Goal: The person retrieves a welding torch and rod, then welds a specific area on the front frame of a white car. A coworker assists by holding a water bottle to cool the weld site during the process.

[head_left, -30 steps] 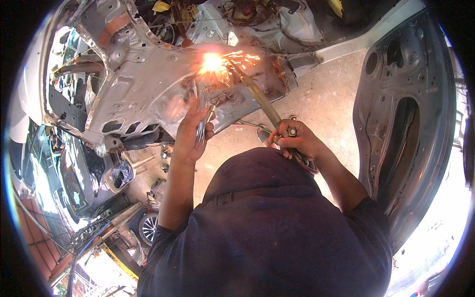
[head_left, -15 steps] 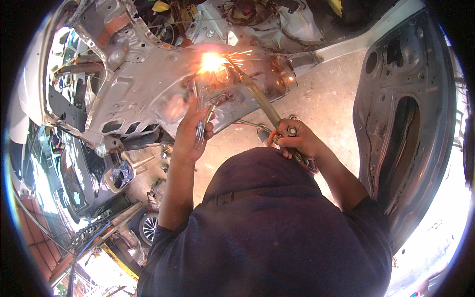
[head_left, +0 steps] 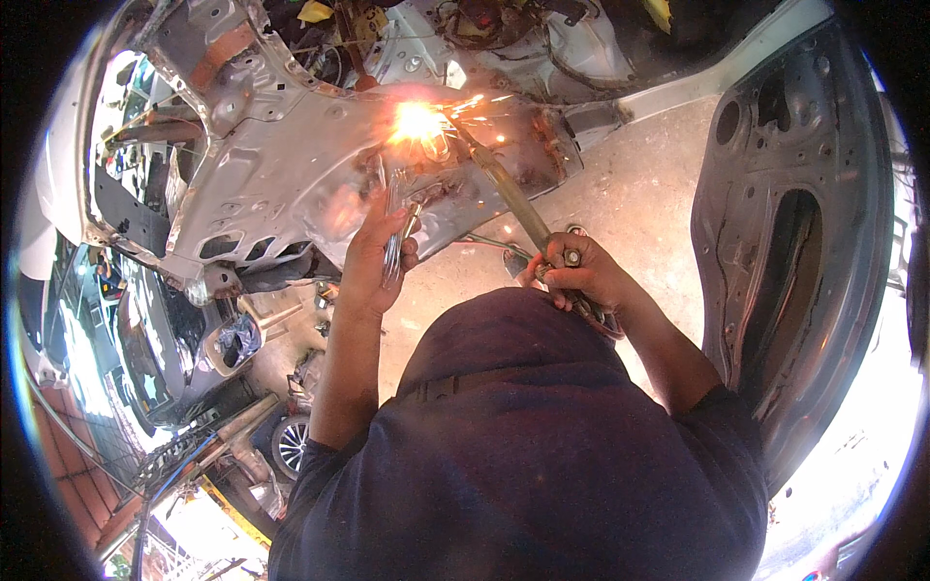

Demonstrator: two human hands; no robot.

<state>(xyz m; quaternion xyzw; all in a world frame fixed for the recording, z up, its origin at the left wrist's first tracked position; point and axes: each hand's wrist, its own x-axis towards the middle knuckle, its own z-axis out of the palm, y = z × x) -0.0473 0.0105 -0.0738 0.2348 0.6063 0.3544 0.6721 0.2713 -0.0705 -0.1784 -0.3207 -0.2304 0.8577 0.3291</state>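
My right hand (head_left: 581, 274) is closed round the valve end of a brass-coloured gas torch (head_left: 508, 194), its long neck slanting up and left. At its tip a glaring orange-white glow (head_left: 418, 122) throws sparks over a grey car body panel (head_left: 276, 160), hiding the metal beneath. Nearer me and to the left, my left hand (head_left: 373, 257) grips a bundle of thin, shiny metal rods (head_left: 392, 247). The rods point up toward the glow; the glare washes out their far ends. Brown scorched metal (head_left: 542, 145) shows on the panel right of the torch tip.
A dark grey car door (head_left: 717, 232) stands along the right side. Hoses (head_left: 608, 324) hang below my right hand. At lower left are a spoked wheel (head_left: 291, 445) and loose car parts. Wiring and mechanical parts (head_left: 484, 27) fill the opening behind the panel.
The sparks have changed shape, with some now flying farther to the right of the torch tip. Both hands, the torch and the rods stay nearly still.
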